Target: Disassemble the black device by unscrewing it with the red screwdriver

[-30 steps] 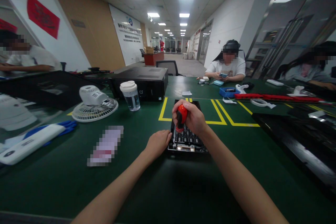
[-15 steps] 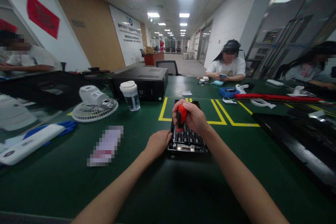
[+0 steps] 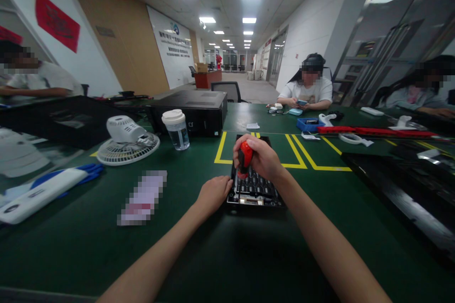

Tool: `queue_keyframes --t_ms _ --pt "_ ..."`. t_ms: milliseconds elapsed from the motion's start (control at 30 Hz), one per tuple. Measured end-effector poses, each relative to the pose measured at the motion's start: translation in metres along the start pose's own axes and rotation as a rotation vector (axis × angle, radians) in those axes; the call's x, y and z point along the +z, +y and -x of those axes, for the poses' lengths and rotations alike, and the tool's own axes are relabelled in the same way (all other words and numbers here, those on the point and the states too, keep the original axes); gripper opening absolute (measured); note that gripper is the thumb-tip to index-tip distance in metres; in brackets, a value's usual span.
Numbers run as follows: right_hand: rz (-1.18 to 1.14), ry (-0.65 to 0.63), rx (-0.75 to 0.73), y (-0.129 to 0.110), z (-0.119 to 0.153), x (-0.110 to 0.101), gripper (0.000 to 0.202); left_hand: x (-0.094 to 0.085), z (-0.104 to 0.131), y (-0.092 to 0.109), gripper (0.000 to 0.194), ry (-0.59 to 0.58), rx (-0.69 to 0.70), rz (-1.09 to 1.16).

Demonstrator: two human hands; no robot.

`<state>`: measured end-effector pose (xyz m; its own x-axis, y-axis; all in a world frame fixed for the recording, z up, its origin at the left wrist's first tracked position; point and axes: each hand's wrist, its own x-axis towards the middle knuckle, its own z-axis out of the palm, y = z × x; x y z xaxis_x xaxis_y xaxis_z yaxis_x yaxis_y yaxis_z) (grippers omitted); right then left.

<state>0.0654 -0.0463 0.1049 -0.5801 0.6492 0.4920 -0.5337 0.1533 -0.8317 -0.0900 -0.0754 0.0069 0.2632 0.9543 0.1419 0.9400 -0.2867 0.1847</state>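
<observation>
My right hand (image 3: 263, 156) is wrapped round a red-and-black screwdriver (image 3: 246, 154), held upright with its shaft pointing down. Below it lies a black rectangular case (image 3: 258, 185) with rows of dark rounded pieces and a silvery strip along its near end; its exact kind is unclear. The screwdriver's tip comes down near the case's near left corner, too small to make out. My left hand (image 3: 215, 192) is at the left edge of the case, fingers together and gripping that edge. My right hand hides part of the far half of the case.
Left on the green table (image 3: 170, 265) are a pixelated flat item (image 3: 144, 198), a white fan (image 3: 128, 139), a lidded cup (image 3: 177, 129) and a black computer case (image 3: 199, 109). A dark panel (image 3: 401, 194) lies right. A person (image 3: 307, 85) sits opposite, near a blue tray (image 3: 308, 125).
</observation>
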Motion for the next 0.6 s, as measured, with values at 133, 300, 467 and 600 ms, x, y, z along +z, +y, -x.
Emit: queue_keyframes --t_ms 133,300,467,600 --pt "0.006 -0.015 -0.008 -0.0007 0.0003 0.0 0.021 -0.0005 -0.0007 0.0004 0.042 -0.001 -0.004 -0.008" --pt "0.023 -0.032 0.009 -0.0023 0.0015 -0.0008 0.021 -0.0005 -0.0007 0.0005 0.042 -0.01 -0.008 0.006" --pt "0.062 -0.035 0.033 -0.0039 0.0021 -0.0021 0.021 0.0004 -0.0003 0.0004 0.041 -0.008 -0.016 0.023" --pt "0.078 -0.038 0.042 -0.0055 0.0026 -0.0023 0.02 -0.0009 0.0001 0.0018 0.04 -0.016 -0.026 0.032"
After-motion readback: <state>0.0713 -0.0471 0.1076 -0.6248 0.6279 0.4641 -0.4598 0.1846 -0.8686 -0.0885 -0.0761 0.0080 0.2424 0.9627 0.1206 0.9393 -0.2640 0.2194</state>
